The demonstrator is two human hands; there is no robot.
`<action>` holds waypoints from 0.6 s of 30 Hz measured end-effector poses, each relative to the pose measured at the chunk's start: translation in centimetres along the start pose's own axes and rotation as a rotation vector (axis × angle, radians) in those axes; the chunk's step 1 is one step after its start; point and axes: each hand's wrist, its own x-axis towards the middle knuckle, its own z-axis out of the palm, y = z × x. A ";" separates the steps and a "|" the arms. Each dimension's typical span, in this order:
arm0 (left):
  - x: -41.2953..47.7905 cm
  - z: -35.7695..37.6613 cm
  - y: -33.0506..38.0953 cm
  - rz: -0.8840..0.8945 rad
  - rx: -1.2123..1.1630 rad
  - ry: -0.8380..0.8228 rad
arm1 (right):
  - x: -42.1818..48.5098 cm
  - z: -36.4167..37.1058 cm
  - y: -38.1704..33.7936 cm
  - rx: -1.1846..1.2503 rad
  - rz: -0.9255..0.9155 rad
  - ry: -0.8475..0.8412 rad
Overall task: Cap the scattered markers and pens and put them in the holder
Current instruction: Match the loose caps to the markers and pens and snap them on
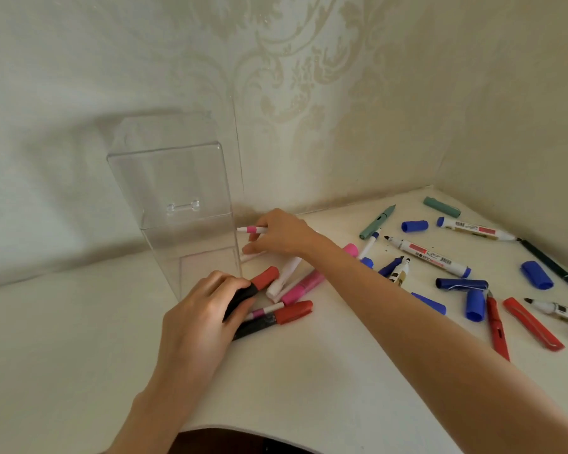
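Observation:
A tall clear plastic holder point(164, 178) stands on the white table by the wall. My right hand point(282, 232) is just right of it, gripping a thin white pen with a pink band point(251, 229) whose tip points at the holder's wall. My left hand point(207, 306) rests at the holder's base, closed around a black marker with a red cap point(264, 278). Beside it lie a second black marker with a red cap point(276, 319), a pink marker point(304, 285) and a white pen point(284, 276).
Scattered to the right are an uncapped white marker point(430, 253), several loose blue caps point(414, 225), a green pen point(377, 221), a green cap point(441, 206), red pens point(532, 322) and a dark pen point(551, 263). Walls close the corner behind. The table's front edge point(243, 429) is near.

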 end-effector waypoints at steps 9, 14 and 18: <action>0.7 0.2 0.4 0.014 -0.022 -0.035 | -0.5 -0.2 0.6 0.050 -0.080 0.020; 0.8 0.3 0.4 0.036 -0.008 -0.043 | -0.5 -0.2 0.9 0.012 -0.076 0.000; 0.9 0.6 0.5 0.091 0.044 -0.056 | -1.5 -2.8 2.0 -0.005 -0.073 0.160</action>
